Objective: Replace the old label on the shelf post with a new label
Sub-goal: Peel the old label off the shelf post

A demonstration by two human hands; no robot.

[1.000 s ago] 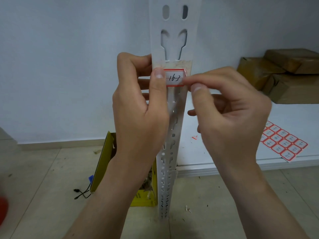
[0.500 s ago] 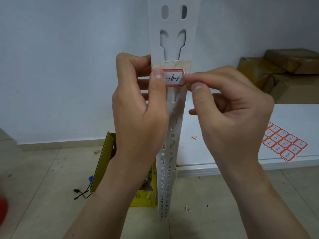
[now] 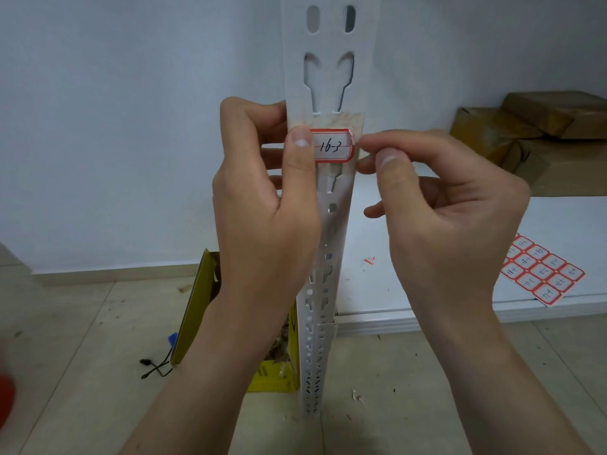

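A white slotted shelf post [image 3: 330, 41] stands upright in the middle. A red-bordered white label [image 3: 333, 146] reading "16-3" lies across it on a patch of yellowed old residue. My left hand [image 3: 262, 205] grips the post from the left, its thumb pressing the label's left end. Just right of the label is my right hand [image 3: 437, 205], thumb and forefinger tips together beside its right edge, apart from the label. Nothing shows between those fingertips.
A sheet of red-bordered labels [image 3: 542, 274] lies on the white shelf board [image 3: 574, 224] at right. Brown cardboard boxes [image 3: 542, 133] sit behind it. A yellow box [image 3: 197, 307] of scraps and a black cord [image 3: 154, 367] rest on the tiled floor.
My right hand's fingertips have drawn off the label's right end and slightly right. The label now lies uncovered on that side. My left thumb keeps its place.
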